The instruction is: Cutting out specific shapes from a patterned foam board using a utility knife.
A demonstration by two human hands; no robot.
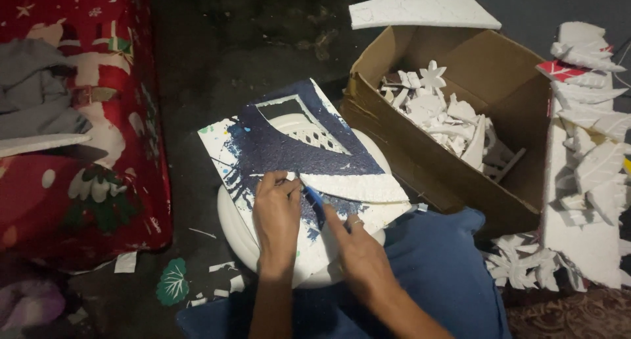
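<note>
Dark floor (223,56) under you, dim light, scraps of white foam scattered by your knees, and a green leaf cut-out (173,281) lying down at the left. A red festive cloth (98,181) fills the left side with grey fabric heaped on it. To your right sits an open cardboard box (460,174) full of white foam offcuts, a flat foam sheet (420,9) resting across its far rim, and past it a tall foam slab (585,181) stacked with leaf shapes. Now your hands: your left hand (276,211) lies flat, fingers pressed together on the foam board (296,148), pinning it down. Your right hand (351,240) comes in from the lower right, fingers closed around a blue cutter (314,201), its tip on the board just beside your left fingers. The board lies tilted on a white plastic stool (240,230), right in front of you; it is white, splashed dark blue with small green specks, and a triangular window is cut out near its top, the stool's lattice showing through.
</note>
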